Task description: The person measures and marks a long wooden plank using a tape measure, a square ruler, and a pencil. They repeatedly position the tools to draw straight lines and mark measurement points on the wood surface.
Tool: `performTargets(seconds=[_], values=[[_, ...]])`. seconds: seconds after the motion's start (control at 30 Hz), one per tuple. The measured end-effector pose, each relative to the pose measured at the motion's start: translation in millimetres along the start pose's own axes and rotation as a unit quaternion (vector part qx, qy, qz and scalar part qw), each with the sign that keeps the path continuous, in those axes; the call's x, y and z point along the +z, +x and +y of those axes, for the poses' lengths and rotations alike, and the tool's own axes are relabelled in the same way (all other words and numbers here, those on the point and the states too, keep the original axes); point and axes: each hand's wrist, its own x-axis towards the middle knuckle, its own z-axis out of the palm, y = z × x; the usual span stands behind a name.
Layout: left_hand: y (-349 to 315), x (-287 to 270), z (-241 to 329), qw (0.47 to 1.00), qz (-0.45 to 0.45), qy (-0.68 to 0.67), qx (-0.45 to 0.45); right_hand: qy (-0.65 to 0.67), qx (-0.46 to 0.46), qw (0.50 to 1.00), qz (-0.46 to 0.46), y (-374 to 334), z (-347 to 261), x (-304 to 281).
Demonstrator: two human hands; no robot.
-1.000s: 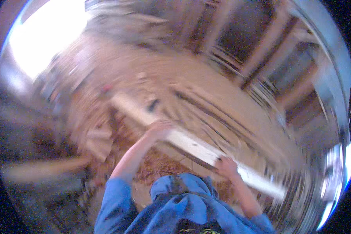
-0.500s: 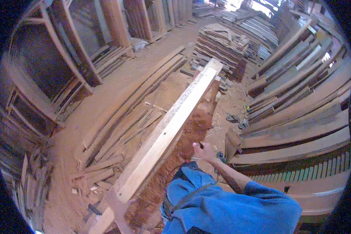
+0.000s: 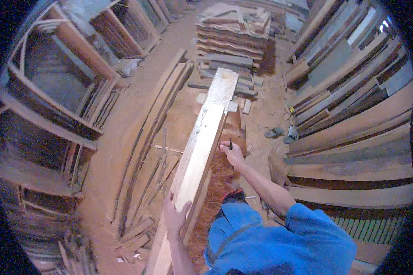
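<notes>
A long, pale wooden beam (image 3: 195, 162) runs from the lower edge to the middle of the view, one face brighter than the other. My left hand (image 3: 175, 217) grips its nearer part, thumb on the upper face and fingers over the left edge. To the beam's right, my right hand (image 3: 234, 156) is closed around a thin dark pencil (image 3: 230, 143) that points up. Its fingertips are close to the beam's side; whether they touch it I cannot tell. Beneath the beam lies a reddish-brown, shaggy heap of shavings (image 3: 215, 178).
Long boards (image 3: 158, 123) lie on the dusty floor to the left, with offcuts (image 3: 137, 233) nearer. Ahead stands a stack of wavy-edged slabs (image 3: 231, 39). Planks (image 3: 353, 146) lean along the right side, with a pair of sandals (image 3: 275, 133) before them. Wooden frames (image 3: 46, 101) line the left.
My left hand has moved forward along the beam from its near end. My right hand has come forward, closer to the beam's side, still holding the pencil. The view has turned.
</notes>
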Motion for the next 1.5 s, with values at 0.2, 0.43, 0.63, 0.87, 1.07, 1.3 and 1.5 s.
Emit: performTargets(seconds=[0.2,0.43,0.63,0.87,1.07,1.3,1.5], values=[[175.1,60.4,62.8,0.977,-0.153,-0.110,-0.097,0.041,0.033,0.998,0.030,69.1,6.9,-1.6],[254.0,111.5,78.0,0.952,-0.279,-0.007,-0.128,-0.082,0.028,0.986,0.145,68.3,21.6,26.7],[253.1,109.1,97.1,0.952,-0.254,-0.107,-0.131,-0.052,0.031,0.996,0.059,63.2,-6.0,11.4],[253.5,100.4,95.9,0.952,-0.263,-0.022,-0.156,-0.031,0.092,0.995,0.006,65.4,-24.0,2.4],[253.7,91.1,110.9,0.940,-0.268,0.002,-0.209,-0.040,0.071,0.997,-0.015,66.5,-20.6,0.1],[257.9,90.9,105.2,0.938,-0.274,-0.070,-0.201,-0.069,0.077,0.994,-0.015,68.1,-22.9,2.1],[254.6,94.6,98.6,0.943,-0.264,-0.096,-0.178,-0.077,0.069,0.994,-0.035,67.7,-28.4,-2.1]])
